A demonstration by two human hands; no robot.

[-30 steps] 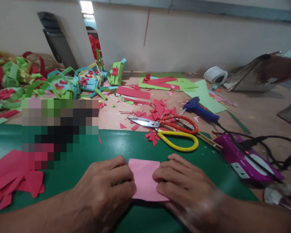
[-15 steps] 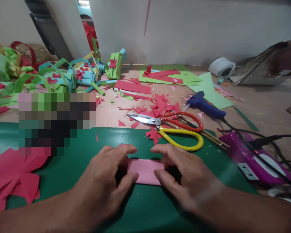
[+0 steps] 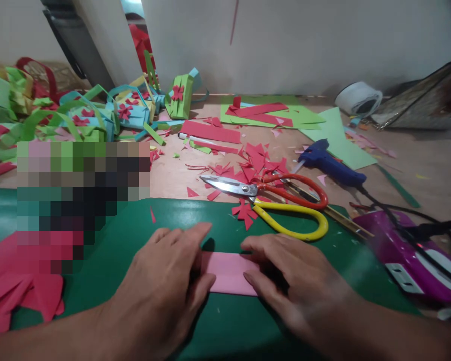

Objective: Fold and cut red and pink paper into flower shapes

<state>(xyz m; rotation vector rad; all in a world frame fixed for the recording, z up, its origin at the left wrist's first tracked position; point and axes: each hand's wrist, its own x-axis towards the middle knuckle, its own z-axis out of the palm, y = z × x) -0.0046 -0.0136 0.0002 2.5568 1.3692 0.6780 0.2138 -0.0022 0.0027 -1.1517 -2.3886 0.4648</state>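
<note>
A small folded pink paper point(image 3: 229, 273) lies on the dark green mat point(image 3: 218, 321) close to me. My left hand point(image 3: 165, 286) presses down on its left end, fingers stretched out and flat. My right hand point(image 3: 296, 281) presses its right end, fingers also flat on the paper and mat. Only the middle strip of the paper shows between the two hands.
Scissors point(image 3: 274, 203) with one red and one yellow handle lie just beyond the mat. A blue glue gun point(image 3: 328, 163), a purple device point(image 3: 409, 250) with black cords, red paper scraps point(image 3: 255, 163), red sheets point(image 3: 18, 286) at left, paper baskets point(image 3: 97, 115) and a tape roll point(image 3: 359, 98) surround them.
The pink paper went from a taller sheet to a narrower folded strip. Both hands shifted from holding its sides to pressing it flat on the mat.
</note>
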